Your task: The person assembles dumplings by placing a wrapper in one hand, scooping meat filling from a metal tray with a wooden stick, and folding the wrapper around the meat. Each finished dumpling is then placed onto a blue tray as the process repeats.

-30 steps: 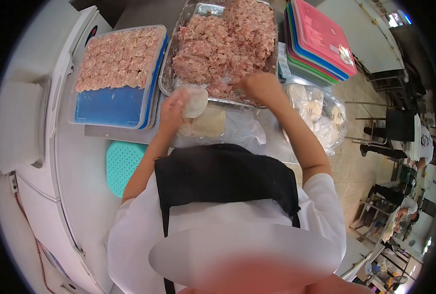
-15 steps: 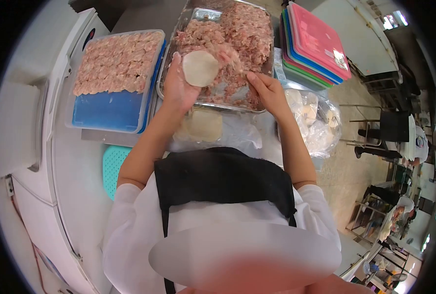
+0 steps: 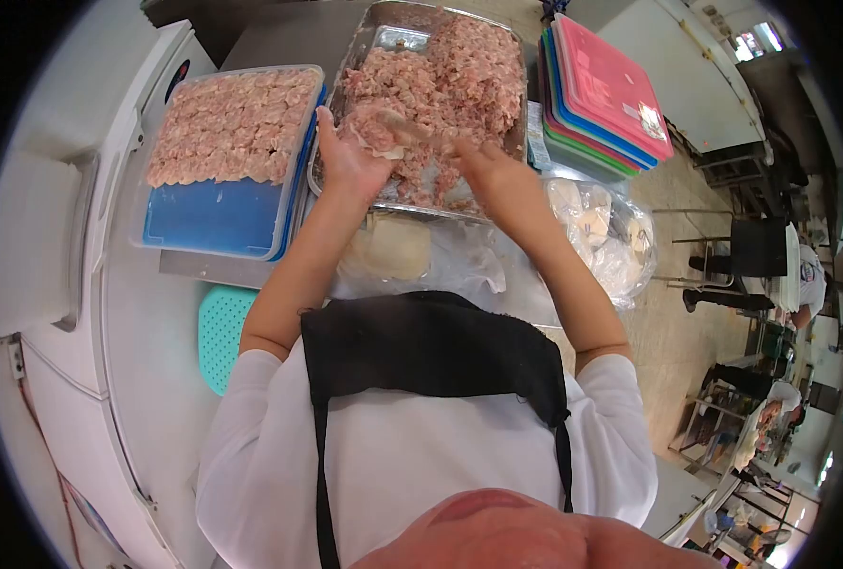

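Left hand: the left hand is being held wide, palm up, over the near left part of the metal tray, with the thumb standing apart.
Round wrapper: the wrapper is being carried on the fingers of the left hand, and its pale edge is showing below a lump of meat.
Right hand: the right hand is being kept narrow, closed around a thin tool; the tool's far end is being brought against or close over the lump, blurred, so contact cannot be told.
Metal tray: the tray is being filled in large part by minced meat; bare metal is showing at its far left corner.
Shallow container: the container, left of the tray, is being occupied by packed rows of meat-topped pieces; blue is showing at its near end.
Coloured stack: pink, blue and green pieces are being kept piled right of the tray.
Clear bag: round pale discs are being held in the bag, nearer than the stack.
Pale stack: more wrappers are being kept on the tabletop, just below the tray, beside plastic film.
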Action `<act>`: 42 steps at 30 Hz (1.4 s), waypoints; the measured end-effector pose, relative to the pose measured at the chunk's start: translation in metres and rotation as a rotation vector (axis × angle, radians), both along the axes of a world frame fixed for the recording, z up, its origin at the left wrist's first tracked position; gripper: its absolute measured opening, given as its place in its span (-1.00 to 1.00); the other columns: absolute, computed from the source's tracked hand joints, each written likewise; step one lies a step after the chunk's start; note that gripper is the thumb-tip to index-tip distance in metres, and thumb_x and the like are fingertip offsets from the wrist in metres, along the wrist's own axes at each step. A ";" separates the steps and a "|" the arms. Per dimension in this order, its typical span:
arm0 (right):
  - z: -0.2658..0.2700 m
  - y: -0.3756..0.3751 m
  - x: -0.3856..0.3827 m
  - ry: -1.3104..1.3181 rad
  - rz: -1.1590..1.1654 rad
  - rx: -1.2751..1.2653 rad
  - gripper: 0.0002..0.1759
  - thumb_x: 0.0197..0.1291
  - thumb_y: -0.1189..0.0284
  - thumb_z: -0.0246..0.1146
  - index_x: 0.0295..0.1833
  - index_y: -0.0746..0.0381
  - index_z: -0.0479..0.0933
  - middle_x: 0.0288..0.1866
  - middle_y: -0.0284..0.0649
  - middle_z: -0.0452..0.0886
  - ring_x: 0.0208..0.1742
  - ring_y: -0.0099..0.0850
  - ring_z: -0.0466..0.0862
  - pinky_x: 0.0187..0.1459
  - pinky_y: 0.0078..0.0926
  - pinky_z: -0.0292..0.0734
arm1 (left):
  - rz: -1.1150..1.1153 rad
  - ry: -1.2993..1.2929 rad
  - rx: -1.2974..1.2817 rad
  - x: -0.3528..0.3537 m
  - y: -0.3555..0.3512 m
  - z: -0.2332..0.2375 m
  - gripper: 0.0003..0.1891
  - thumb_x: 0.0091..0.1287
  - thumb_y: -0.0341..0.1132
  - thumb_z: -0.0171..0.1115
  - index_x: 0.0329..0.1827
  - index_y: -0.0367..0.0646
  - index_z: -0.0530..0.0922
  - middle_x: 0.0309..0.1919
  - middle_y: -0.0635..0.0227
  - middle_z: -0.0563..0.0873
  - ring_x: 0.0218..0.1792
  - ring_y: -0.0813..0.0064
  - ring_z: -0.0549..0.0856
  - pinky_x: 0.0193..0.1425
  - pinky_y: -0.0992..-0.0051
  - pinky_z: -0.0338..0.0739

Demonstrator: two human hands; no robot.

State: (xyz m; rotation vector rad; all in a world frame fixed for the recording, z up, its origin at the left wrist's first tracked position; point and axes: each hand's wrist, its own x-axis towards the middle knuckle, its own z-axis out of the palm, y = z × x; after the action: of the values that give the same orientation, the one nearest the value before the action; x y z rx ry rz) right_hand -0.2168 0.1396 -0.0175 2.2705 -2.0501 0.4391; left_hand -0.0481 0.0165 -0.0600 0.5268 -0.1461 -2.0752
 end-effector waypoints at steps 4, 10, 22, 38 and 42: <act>0.027 0.000 -0.010 0.179 0.000 0.206 -0.70 0.23 0.40 0.17 0.09 0.13 0.50 -0.26 -0.11 0.60 -0.32 -0.14 0.69 -0.40 -0.22 0.57 | -0.016 -0.026 -0.031 0.005 0.004 0.015 -0.11 0.35 0.34 -0.10 0.39 -0.36 0.23 0.33 -0.06 0.37 0.38 0.01 0.33 0.48 0.04 0.16; 0.012 -0.005 0.013 -0.049 0.110 -0.033 -0.68 0.24 0.39 0.23 0.11 0.18 0.53 -0.25 -0.11 0.61 -0.32 -0.11 0.65 -0.36 -0.20 0.54 | 0.005 0.011 0.044 0.004 0.001 0.025 -0.32 0.33 0.24 0.08 -0.01 -0.37 0.47 -0.16 0.06 0.64 -0.03 0.12 0.61 0.19 0.15 0.47; 0.083 0.044 -0.001 -0.731 -0.016 0.340 -0.56 0.39 0.24 0.16 0.18 0.36 0.53 -0.47 -0.21 0.60 -0.42 -0.50 0.55 -0.30 -0.50 0.49 | -0.042 -0.933 -1.670 0.045 -0.001 0.066 -0.07 0.08 -0.42 0.43 0.54 -0.04 0.14 0.41 0.26 0.37 0.17 0.42 0.58 0.26 0.45 0.45; 0.073 0.075 -0.032 -0.595 0.206 0.103 -0.64 0.35 0.32 0.17 0.11 0.35 0.56 -0.15 0.04 0.67 -0.16 -0.12 0.67 -0.09 -0.35 0.53 | -0.431 -1.007 -1.658 0.028 0.034 0.080 -0.03 0.02 -0.31 0.48 0.53 -0.08 0.13 0.43 0.10 0.35 0.46 0.21 0.30 0.48 0.34 0.19; 0.078 0.083 -0.041 -0.543 0.245 0.096 -0.66 0.35 0.31 0.17 0.07 0.33 0.58 -0.13 0.05 0.67 -0.12 -0.05 0.67 -0.08 -0.29 0.54 | -0.516 -0.995 -1.704 0.018 0.040 0.095 -0.21 -0.02 -0.36 0.48 0.37 -0.11 0.39 0.25 0.15 0.54 0.32 0.24 0.48 0.40 0.34 0.30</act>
State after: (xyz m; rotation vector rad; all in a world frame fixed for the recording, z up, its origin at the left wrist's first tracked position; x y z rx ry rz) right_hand -0.2583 0.2224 0.0601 2.7028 -2.0266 1.1036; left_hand -0.0303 0.0569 0.0349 0.3179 -2.4686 -1.1641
